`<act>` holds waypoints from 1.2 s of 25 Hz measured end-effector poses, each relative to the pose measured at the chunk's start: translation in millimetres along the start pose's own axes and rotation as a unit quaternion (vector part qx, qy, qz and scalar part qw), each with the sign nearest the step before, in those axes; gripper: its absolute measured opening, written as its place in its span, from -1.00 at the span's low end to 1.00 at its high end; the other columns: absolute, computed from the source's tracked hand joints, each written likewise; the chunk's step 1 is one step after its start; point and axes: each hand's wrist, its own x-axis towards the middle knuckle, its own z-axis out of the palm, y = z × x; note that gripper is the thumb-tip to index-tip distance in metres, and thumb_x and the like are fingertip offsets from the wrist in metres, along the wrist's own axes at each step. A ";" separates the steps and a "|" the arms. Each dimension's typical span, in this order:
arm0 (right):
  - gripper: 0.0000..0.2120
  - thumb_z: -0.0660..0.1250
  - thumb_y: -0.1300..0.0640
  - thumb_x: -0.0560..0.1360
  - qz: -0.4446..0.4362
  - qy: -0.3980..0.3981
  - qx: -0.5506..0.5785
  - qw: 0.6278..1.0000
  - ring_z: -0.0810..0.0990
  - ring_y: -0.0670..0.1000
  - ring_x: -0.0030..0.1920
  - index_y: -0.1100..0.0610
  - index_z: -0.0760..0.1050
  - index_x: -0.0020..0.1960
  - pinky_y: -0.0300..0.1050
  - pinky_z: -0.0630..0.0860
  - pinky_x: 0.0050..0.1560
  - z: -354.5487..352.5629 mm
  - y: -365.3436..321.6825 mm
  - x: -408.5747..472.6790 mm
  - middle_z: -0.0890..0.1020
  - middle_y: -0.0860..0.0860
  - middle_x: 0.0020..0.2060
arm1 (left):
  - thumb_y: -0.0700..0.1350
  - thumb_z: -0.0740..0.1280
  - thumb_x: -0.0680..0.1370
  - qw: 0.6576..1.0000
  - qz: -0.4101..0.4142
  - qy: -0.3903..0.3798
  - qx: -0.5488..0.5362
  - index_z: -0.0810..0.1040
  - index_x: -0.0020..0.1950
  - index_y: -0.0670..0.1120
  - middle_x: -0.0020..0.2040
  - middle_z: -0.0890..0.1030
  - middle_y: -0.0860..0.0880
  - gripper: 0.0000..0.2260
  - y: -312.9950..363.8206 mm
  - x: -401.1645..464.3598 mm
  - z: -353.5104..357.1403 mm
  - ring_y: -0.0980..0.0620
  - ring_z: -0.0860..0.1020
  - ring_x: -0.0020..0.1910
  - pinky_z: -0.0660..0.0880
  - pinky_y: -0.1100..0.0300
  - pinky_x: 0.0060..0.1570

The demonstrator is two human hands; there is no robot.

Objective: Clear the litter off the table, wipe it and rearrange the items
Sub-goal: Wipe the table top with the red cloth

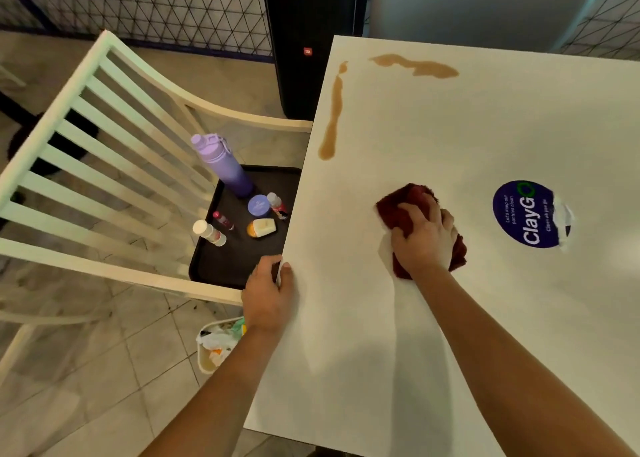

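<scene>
Cream slats of a chair (104, 165) fill the left side, and on its seat lies a black tray (239, 259) holding a purple bottle (221, 162) that leans up and left, a round lilac jar (259, 205), two small red-and-white bottles (278, 206), one lying white tube (209, 232), a pink stick (222, 220) and a cream-and-orange piece (262, 228). Below the seat on the tiled floor stands a pale bin (214, 345) stuffed with crumpled litter — white and green scraps. Next, the left hand (268, 293) curls over the counter's (398, 352) left edge, gripping it. Brown spill (333, 117) runs as a long streak along that edge toward the far side; a second patch (417, 65) lies across the far edge. Mid-counter, the right hand (424, 238) presses down on a dark red cloth (398, 210) — bunched, its long axis running from far-left to near-right, fingers bent over it. Just right sits a round blue sticker (526, 214), partly torn.
</scene>
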 end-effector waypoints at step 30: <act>-0.40 -0.03 -0.17 0.40 -0.053 0.009 -0.147 0.988 0.19 0.15 0.43 0.00 0.29 0.38 0.26 0.08 0.37 -73.8 148.8 252.0 0.30 0.05 0.42 | -0.01 0.09 0.60 0.949 0.085 0.047 0.300 0.31 0.42 0.01 0.44 0.32 -0.06 -0.62 153.4 164.3 106.4 -0.14 0.23 0.41 0.11 -0.02 0.42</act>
